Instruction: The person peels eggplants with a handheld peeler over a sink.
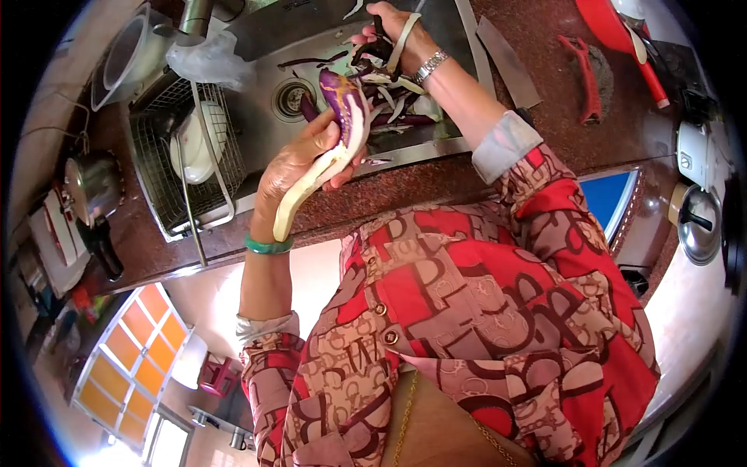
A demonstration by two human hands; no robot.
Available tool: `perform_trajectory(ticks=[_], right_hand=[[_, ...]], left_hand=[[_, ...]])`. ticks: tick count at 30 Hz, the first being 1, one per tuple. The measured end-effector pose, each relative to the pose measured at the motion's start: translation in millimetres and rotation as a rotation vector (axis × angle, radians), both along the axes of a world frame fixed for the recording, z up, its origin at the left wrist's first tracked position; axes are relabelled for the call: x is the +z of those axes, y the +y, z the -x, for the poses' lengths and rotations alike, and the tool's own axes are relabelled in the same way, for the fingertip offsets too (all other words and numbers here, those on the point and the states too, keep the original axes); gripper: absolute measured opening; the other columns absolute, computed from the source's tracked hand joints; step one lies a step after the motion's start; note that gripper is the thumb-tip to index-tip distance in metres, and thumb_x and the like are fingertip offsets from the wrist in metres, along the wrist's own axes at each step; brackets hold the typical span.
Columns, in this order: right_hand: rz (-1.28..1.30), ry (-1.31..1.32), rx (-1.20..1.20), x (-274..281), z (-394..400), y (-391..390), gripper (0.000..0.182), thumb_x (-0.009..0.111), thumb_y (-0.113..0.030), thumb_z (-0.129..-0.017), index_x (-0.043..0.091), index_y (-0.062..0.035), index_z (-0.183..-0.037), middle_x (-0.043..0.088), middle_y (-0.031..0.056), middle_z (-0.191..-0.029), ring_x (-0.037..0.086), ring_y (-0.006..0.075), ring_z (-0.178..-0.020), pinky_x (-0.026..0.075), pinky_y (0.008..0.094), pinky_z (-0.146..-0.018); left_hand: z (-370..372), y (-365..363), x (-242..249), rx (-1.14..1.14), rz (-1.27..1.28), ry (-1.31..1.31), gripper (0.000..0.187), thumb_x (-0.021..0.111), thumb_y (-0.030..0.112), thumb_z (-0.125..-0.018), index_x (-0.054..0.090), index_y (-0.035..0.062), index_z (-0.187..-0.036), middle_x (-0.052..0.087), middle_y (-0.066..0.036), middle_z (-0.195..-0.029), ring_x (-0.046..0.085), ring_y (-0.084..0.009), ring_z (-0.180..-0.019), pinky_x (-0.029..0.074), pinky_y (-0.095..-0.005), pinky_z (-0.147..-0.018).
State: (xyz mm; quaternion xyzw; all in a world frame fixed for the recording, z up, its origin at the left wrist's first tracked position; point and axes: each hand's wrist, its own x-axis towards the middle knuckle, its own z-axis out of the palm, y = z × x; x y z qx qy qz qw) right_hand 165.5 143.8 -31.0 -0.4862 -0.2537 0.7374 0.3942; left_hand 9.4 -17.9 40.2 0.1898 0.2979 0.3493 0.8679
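The left hand (292,167) grips a long, mostly peeled eggplant (331,148) over the sink's (264,117) front edge, fingers clenched round its pale middle. The right hand (393,35) is closed on a peeler (379,48) with a strip of peel (403,43) above the peelings (393,109) heaped in the sink.
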Motion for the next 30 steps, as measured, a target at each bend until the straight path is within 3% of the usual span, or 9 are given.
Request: perform_trajectory(ticks=[9, 13, 16, 19, 21, 25, 26, 27, 30], right_hand=[[-0.242, 0.015, 0.226, 54, 14, -28, 0.029, 0.061, -0.026, -0.081, 0.054, 0.0005, -0.071, 0.058, 0.0096, -0.074, 0.065, 0.0236, -0.075, 0.057, 0.0300, -0.057], [-0.086, 0.051, 0.011, -1, 16, 4, 0.027, 0.057, -0.020, -0.083, 0.053, 0.0052, -0.090, 0.052, 0.0091, -0.065, 0.063, 0.0231, -0.065, 0.053, 0.0321, -0.054], [-0.039, 0.019, 0.056, 25, 7, -6, 0.028, 0.057, -0.022, -0.084, 0.053, 0.0044, -0.094, 0.055, 0.0096, -0.067, 0.065, 0.0230, -0.064, 0.053, 0.0319, -0.053], [-0.072, -0.034, 0.293, 52, 9, -20, 0.026, 0.058, -0.026, -0.082, 0.061, -0.0007, -0.078, 0.061, 0.0094, -0.068, 0.065, 0.0196, -0.066, 0.050, 0.0285, -0.064], [-0.097, -0.186, 0.409, 56, 13, -21, 0.031, 0.064, -0.027, -0.079, 0.054, 0.0024, -0.080, 0.057, 0.0114, -0.075, 0.066, 0.0246, -0.074, 0.058, 0.0330, -0.058], [-0.509, -0.040, 0.121, 1, 25, 4, 0.029, 0.058, -0.025, -0.083, 0.061, 0.0009, -0.070, 0.062, 0.0076, -0.067, 0.063, 0.0164, -0.061, 0.048, 0.0277, -0.054], [-0.267, -0.242, 0.063, -3, 21, 6, 0.029, 0.058, -0.024, -0.083, 0.059, 0.0019, -0.072, 0.060, 0.0093, -0.065, 0.064, 0.0178, -0.062, 0.048, 0.0279, -0.049], [-0.037, -0.075, 0.082, 14, 16, 5, 0.026, 0.055, -0.025, -0.081, 0.055, -0.0003, -0.072, 0.054, 0.0074, -0.059, 0.056, 0.0167, -0.050, 0.049, 0.0268, -0.048], [-0.158, -0.077, 0.147, 31, 9, -5, 0.029, 0.057, -0.025, -0.084, 0.056, 0.0040, -0.086, 0.060, 0.0115, -0.069, 0.066, 0.0227, -0.065, 0.050, 0.0281, -0.052]], left_hand=[[-4, 3, -6, 0.074, -0.002, -0.022, 0.048, 0.050, 0.033, -0.090, 0.027, 0.0132, -0.128, 0.054, -0.018, -0.076, 0.047, -0.0148, -0.043, 0.033, -0.0201, -0.033], [-4, -4, -2, -0.005, 0.008, -0.049, 0.054, 0.054, 0.027, -0.089, 0.027, 0.0159, -0.133, 0.054, -0.018, -0.072, 0.047, -0.0164, -0.041, 0.035, -0.0215, -0.033], [-9, -7, 1, 0.013, 0.046, -0.066, 0.057, 0.055, 0.025, -0.088, 0.025, 0.0133, -0.136, 0.053, -0.018, -0.071, 0.045, -0.0163, -0.039, 0.035, -0.0220, -0.033], [-8, -5, 1, 0.002, 0.063, -0.068, 0.056, 0.055, 0.025, -0.088, 0.026, 0.0119, -0.135, 0.053, -0.018, -0.069, 0.045, -0.0157, -0.039, 0.035, -0.0220, -0.033], [-7, -3, -1, -0.024, 0.055, -0.046, 0.055, 0.056, 0.027, -0.087, 0.029, 0.0113, -0.133, 0.052, -0.018, -0.069, 0.045, -0.0154, -0.039, 0.035, -0.0216, -0.033], [-6, -7, -3, -0.055, 0.024, 0.051, 0.060, 0.061, 0.034, -0.083, 0.033, 0.0096, -0.130, 0.052, -0.017, -0.066, 0.045, -0.0148, -0.038, 0.034, -0.0208, -0.031], [-6, -5, -3, -0.074, 0.030, 0.052, 0.061, 0.062, 0.034, -0.082, 0.033, 0.0093, -0.130, 0.052, -0.017, -0.066, 0.045, -0.0149, -0.037, 0.034, -0.0206, -0.031], [-6, -5, -2, -0.087, 0.041, 0.054, 0.062, 0.062, 0.035, -0.082, 0.033, 0.0090, -0.130, 0.053, -0.017, -0.066, 0.045, -0.0150, -0.037, 0.033, -0.0204, -0.030], [-4, -4, -5, -0.033, 0.030, -0.055, 0.065, 0.062, 0.036, -0.082, 0.031, 0.0095, -0.132, 0.052, -0.017, -0.066, 0.043, -0.0153, -0.036, 0.032, -0.0203, -0.030]])
